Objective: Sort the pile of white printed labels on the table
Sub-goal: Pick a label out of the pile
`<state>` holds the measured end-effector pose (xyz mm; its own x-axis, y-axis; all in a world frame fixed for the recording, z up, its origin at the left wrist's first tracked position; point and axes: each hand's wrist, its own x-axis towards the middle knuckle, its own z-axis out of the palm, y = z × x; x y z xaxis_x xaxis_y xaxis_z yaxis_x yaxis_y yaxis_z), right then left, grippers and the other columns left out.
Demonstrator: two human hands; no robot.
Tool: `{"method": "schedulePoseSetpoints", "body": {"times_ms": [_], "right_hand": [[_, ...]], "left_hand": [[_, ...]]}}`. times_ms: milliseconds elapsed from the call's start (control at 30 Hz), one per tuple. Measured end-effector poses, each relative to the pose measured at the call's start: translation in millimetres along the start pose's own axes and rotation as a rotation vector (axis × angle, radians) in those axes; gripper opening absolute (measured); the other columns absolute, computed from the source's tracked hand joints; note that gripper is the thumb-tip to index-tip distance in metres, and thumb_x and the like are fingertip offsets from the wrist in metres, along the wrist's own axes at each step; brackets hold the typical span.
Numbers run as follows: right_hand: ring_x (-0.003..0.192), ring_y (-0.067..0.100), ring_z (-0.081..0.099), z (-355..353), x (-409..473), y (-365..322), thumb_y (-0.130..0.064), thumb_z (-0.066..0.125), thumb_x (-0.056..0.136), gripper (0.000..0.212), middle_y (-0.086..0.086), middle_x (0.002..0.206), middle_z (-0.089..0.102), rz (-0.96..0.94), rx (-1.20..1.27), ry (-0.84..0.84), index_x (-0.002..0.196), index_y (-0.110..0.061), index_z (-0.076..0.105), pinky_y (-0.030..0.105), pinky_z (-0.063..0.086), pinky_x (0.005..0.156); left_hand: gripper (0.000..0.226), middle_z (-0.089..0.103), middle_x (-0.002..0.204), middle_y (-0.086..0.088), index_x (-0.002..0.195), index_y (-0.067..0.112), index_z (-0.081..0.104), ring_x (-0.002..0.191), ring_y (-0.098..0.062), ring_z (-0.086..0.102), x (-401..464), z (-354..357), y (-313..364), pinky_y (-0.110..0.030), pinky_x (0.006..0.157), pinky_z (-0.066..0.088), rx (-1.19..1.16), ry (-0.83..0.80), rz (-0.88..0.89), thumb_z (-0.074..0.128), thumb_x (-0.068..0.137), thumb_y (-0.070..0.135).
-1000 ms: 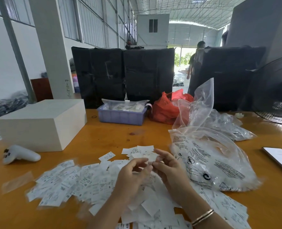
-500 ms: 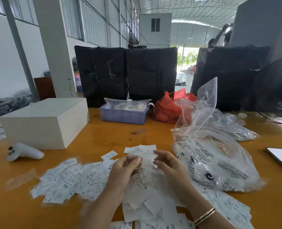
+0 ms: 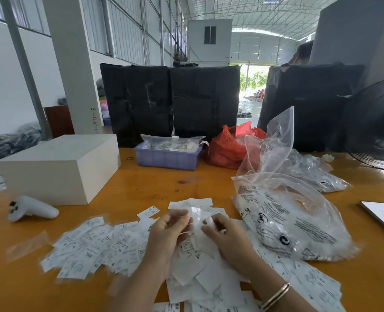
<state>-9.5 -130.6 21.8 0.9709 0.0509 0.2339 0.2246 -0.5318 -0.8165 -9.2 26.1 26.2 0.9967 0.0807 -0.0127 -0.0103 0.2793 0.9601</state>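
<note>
White printed labels strewn in loose overlapping pile along near edge of worktop; small rectangles, black text; some face down; few strays toward centre.

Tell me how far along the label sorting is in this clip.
Early. No clearly separate sorted stack shows. Both hands, left hand and right hand, pinch a label between them above the pile of labels, which lies loosely spread across the table, unsorted.

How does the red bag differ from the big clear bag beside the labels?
The red bag is opaque and unprinted, at the far edge. The clear bag is see-through, carries black print and lies nearer, against the labels. Both are crumpled plastic on the table.
</note>
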Motion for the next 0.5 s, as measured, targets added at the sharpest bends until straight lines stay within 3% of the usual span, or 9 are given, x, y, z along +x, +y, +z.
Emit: {"method": "schedulePoseSetpoints", "body": {"times_ms": [100,167,267,400,500], "right_hand": [[0.063,0.015,0.053,-0.7,-2.4,-3.1,-0.027,0.063,0.088,0.015,0.006,0.078,0.058,0.093,0.474,-0.007,0.091,-0.012,0.059,0.024,0.044,0.056],[0.059,0.018,0.051,-3.3,-1.7,-5.1,-0.023,0.063,0.088,0.014,0.007,0.073,0.055,0.118,0.639,0.052,0.092,-0.012,0.057,0.023,0.043,0.049],[0.063,0.012,0.048,-8.4,0.3,-7.0,-0.023,0.064,0.087,0.012,0.000,0.071,0.051,0.062,0.614,0.138,0.097,-0.022,0.059,0.015,0.043,0.051],[0.059,0.002,0.042,-8.4,-1.6,-5.8,-0.036,0.072,0.079,0.035,-0.017,0.060,0.042,-0.060,0.453,-0.044,0.111,-0.036,0.058,0.011,0.040,0.056],[0.059,0.001,0.046,-7.3,-2.2,-8.4,-0.035,0.069,0.078,0.019,-0.017,0.058,0.049,-0.087,0.354,-0.088,0.093,-0.045,0.066,0.009,0.037,0.055]], "left_hand": [[0.012,0.075,0.083,-0.001,0.094,0.021,0.072,0.076,-0.013,0.072,-1.0,1.9,-0.1,-0.016,0.059,0.051,0.118,0.020,0.035,0.072,0.083,0.016],[0.023,0.073,0.085,0.002,0.100,0.023,0.066,0.079,-0.013,0.070,-1.5,3.5,0.0,-0.016,0.060,0.050,0.245,0.046,0.068,0.076,0.079,0.024],[0.029,0.071,0.084,0.009,0.099,0.029,0.061,0.075,-0.005,0.068,-2.9,5.2,1.2,-0.011,0.056,0.047,0.419,0.029,0.146,0.078,0.076,0.031],[0.033,0.069,0.068,0.007,0.100,0.034,0.054,0.058,0.000,0.062,-4.6,6.9,-0.3,-0.009,0.052,0.044,0.566,-0.122,0.219,0.077,0.077,0.032],[0.031,0.067,0.066,0.001,0.100,0.033,0.054,0.054,-0.004,0.057,-6.1,7.9,-1.9,-0.014,0.051,0.045,0.579,-0.180,0.209,0.076,0.078,0.035]]}}
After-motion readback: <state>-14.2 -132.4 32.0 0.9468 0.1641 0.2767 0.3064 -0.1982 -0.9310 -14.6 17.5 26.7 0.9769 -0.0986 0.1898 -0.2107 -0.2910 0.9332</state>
